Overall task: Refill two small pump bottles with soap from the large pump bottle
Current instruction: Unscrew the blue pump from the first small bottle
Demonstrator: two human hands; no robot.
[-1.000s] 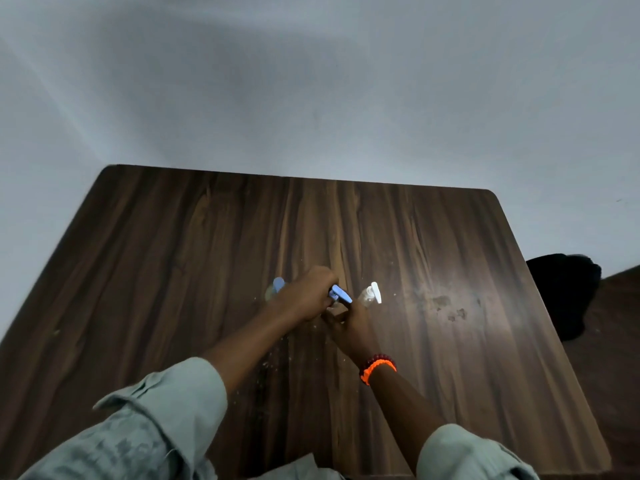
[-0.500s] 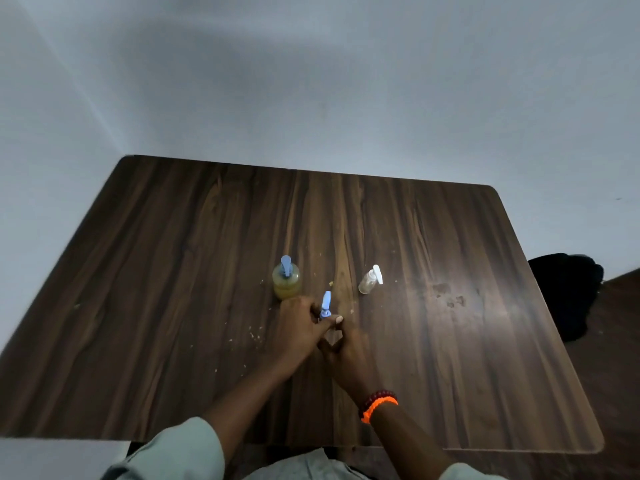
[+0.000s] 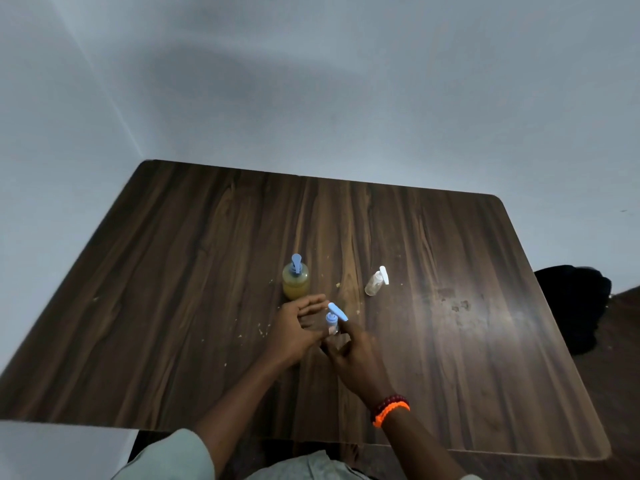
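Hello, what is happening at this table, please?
A person sits at a wooden table and works on a small bottle with a blue pump. The right hand holds it low down, while the left hand is beside it with straight fingers. The large bottle of yellow soap stands just behind, and a second small bottle with a white pump waits to the right.

Table dark wood-grain, slight sheen; large pump bottle translucent plastic, glossy.
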